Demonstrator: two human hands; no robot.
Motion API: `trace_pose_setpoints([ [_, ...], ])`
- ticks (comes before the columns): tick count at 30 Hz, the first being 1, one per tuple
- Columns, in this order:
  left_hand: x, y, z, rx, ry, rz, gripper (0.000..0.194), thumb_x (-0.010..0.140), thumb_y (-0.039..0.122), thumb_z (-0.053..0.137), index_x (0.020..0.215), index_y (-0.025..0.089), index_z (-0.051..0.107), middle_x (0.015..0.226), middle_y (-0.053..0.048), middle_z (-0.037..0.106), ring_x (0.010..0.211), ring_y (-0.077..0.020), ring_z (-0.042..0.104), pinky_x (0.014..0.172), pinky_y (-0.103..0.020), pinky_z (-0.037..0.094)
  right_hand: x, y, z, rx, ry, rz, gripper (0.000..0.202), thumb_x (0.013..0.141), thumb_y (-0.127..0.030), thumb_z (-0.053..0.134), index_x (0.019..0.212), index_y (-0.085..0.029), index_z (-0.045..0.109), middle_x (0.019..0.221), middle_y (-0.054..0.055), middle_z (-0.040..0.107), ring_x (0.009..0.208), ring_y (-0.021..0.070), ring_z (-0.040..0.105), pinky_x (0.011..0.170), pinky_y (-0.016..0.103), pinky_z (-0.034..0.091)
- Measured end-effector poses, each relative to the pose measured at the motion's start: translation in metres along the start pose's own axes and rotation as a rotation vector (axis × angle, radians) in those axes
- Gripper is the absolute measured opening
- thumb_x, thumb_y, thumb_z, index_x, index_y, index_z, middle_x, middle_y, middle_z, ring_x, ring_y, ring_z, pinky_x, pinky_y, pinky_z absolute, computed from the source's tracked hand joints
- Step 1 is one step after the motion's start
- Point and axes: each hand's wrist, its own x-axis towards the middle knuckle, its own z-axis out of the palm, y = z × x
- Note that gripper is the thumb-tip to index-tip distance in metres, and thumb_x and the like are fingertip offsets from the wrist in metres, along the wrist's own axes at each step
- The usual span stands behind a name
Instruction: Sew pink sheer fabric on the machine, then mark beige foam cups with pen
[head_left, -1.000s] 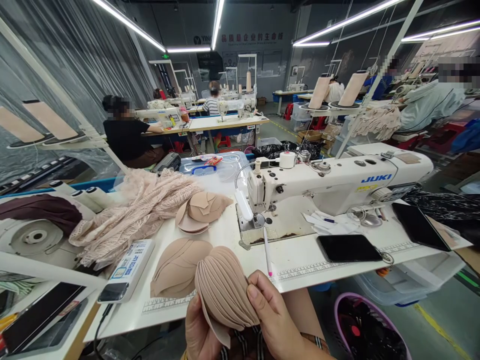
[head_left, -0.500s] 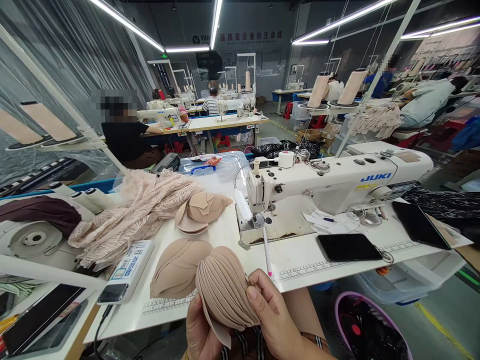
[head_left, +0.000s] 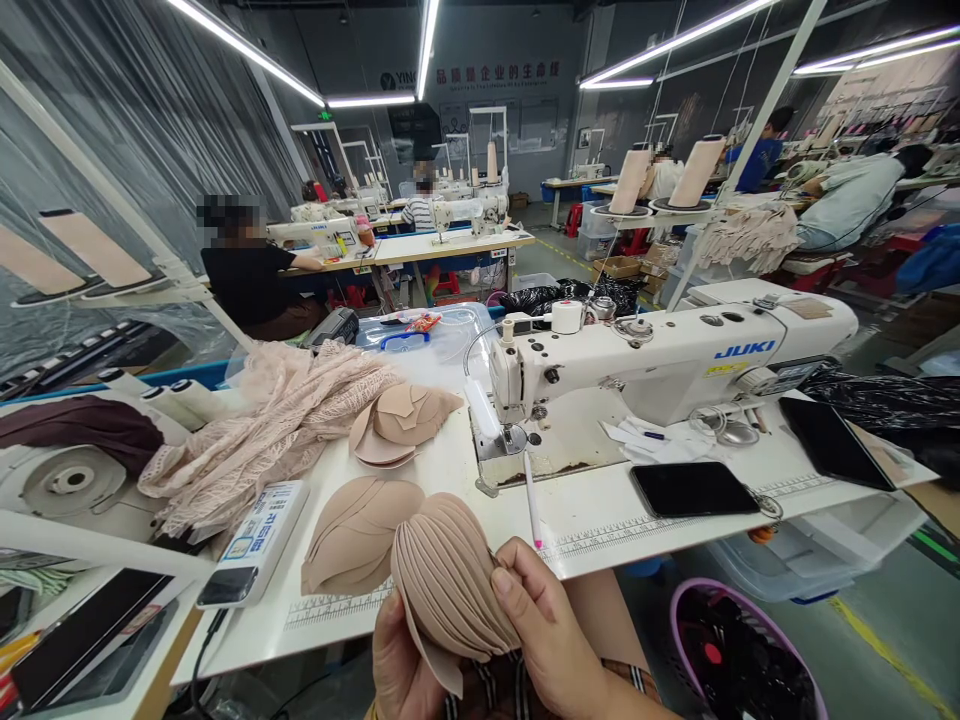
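Note:
A fanned stack of beige fabric cups (head_left: 450,580) is held up over the table's front edge. My left hand (head_left: 401,655) grips its lower left side, with the fingers partly hidden beneath it. On the right side, the thumb and fingers of my right hand (head_left: 536,625) pinch the edge of the stack. Another pile of beige cups (head_left: 360,535) lies on the table just left of the held stack. Behind it rests a further pile of beige pieces (head_left: 405,425).
A white sewing machine (head_left: 660,360) stands at the right, with a pen (head_left: 532,500) and black phone (head_left: 696,490) before it. Lace fabric (head_left: 277,420) and a white box (head_left: 262,530) lie left. A purple basket (head_left: 679,610) is below right.
The camera view has shifted slightly, so the machine appears a little further left. Both hands keep the same hold on the stack.

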Motion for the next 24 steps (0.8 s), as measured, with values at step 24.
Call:
trace_pose_setpoints([
  [24,-0.0023,0.0019,0.0048,0.035,-0.039,0.003,0.052,0.107,0.046,0.045,0.154,0.028,0.055,0.150,-0.009,0.064,0.158,-0.0274,0.035,0.133,-0.050,0.010,-0.0049,-0.0002,0.0041,0.037,-0.008,0.001,0.043,0.102,-0.061,0.061,0.088,-0.024,0.045,0.077,-0.006,0.036,0.072,0.0142,0.029,0.068,0.029,0.028],
])
